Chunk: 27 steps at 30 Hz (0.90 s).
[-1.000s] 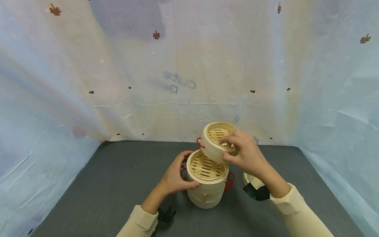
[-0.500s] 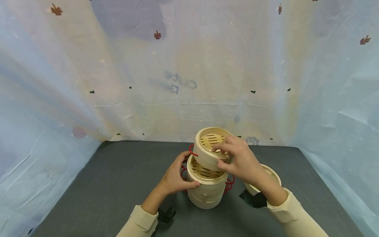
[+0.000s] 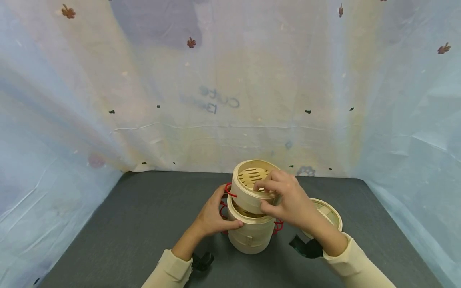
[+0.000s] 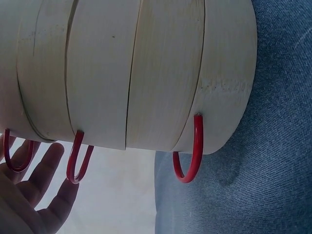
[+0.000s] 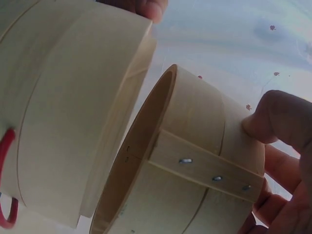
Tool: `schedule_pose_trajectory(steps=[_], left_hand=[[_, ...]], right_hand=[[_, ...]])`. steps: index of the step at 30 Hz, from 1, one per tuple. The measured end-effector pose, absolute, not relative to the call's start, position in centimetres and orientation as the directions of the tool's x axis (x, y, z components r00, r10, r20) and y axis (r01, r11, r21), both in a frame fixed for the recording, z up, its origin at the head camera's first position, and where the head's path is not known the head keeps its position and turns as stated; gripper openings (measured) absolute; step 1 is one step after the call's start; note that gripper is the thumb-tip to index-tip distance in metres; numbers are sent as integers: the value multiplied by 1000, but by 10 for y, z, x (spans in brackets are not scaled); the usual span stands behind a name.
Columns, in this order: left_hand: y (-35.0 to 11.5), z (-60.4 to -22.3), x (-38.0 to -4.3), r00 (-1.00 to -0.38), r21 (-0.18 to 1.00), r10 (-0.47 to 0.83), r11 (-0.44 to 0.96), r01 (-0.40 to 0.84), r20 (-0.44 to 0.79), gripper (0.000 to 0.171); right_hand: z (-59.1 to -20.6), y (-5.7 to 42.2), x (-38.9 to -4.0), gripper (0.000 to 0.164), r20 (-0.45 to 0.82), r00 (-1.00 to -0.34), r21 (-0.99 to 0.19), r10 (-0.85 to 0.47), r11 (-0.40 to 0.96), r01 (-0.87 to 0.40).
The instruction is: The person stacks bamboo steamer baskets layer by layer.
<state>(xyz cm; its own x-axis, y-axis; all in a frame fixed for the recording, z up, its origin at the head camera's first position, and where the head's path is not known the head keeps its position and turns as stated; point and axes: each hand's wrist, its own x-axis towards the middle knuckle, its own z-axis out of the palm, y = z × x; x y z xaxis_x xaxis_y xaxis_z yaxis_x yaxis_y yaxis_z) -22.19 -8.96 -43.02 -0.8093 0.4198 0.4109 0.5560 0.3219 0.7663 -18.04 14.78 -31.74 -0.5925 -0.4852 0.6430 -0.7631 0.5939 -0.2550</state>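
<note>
A stack of pale bamboo steamer baskets (image 3: 249, 238) with red side handles stands upright on the table. My left hand (image 3: 215, 216) grips the stack's upper left side, thumb in front. Its fingers (image 4: 46, 178) show beside the red handles in the left wrist view. With thumb outside and fingers over the rim, my right hand (image 3: 288, 200) pinches another steamer tier (image 3: 246, 197), which has a slatted base. That tier hangs tilted over the stack's top. In the right wrist view, a gap separates the held tier (image 5: 204, 117) from the stack (image 5: 73, 97).
A round bamboo lid (image 3: 335, 216) lies on the dark grey table (image 3: 144, 224), partly behind the right forearm. A pale patterned curtain (image 3: 230, 80) hangs behind and along the sides. Black camera straps (image 3: 306, 247) sit at both wrists.
My right hand has carried the tier left and down, closer over the stack's top. More of the lid shows now. The left hand has stayed in place on the stack.
</note>
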Motion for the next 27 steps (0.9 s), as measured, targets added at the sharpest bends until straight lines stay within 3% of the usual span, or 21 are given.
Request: schedule_pose_trajectory(steps=[16, 27], left_hand=[[-88, -429, -221, -843, 805, 396, 323, 498, 363, 93], [-88, -427, -219, -835, 796, 399, 319, 514, 380, 91]], right_hand=[[-325, 143, -178, 31, 693, -513, -186, -507, 562, -806], [-329, 142, -174, 30, 678, -522, -175, -518, 577, -798]])
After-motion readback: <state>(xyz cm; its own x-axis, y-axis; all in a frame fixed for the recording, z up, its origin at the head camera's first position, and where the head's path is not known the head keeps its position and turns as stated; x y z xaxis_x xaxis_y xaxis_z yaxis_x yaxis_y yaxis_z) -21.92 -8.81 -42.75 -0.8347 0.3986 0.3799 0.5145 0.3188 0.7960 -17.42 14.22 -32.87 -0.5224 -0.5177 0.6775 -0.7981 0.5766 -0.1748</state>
